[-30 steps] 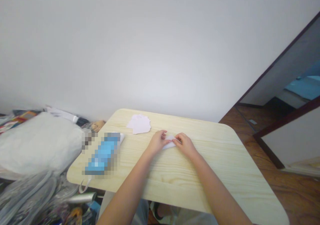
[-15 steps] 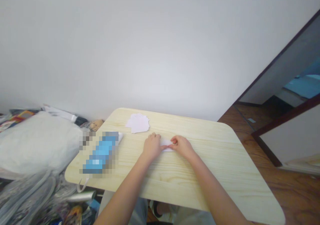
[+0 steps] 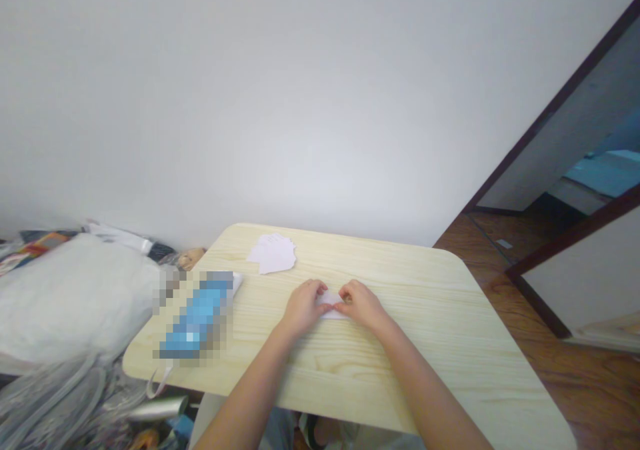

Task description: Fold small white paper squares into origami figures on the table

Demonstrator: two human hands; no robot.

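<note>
Between my hands, low over the middle of the table, is a small piece of white paper (image 3: pixel 330 299) that looks folded into a strip. My left hand (image 3: pixel 304 305) grips its left end, fingers curled and thumb pressing along the near side. At the right end my right hand (image 3: pixel 361 302) pinches the paper between thumb and bent fingers. The two thumb tips almost meet at its near edge. Much of the paper is covered by my fingers. Farther back to the left lies a loose pile of white paper pieces (image 3: pixel 276 253).
The pale wood-grain table (image 3: pixel 440 343) has rounded corners and its far edge close to a white wall. A pixelated phone-like device (image 3: pixel 197 313) with a white cable (image 3: pixel 159 382) lies at left. Beyond the left edge are a white bag (image 3: pixel 75 297) and plastic-wrapped clutter.
My left hand's fingers have curled in from lying flatter on the paper and now grip its end. The view has tilted up slightly, so the table appears lower.
</note>
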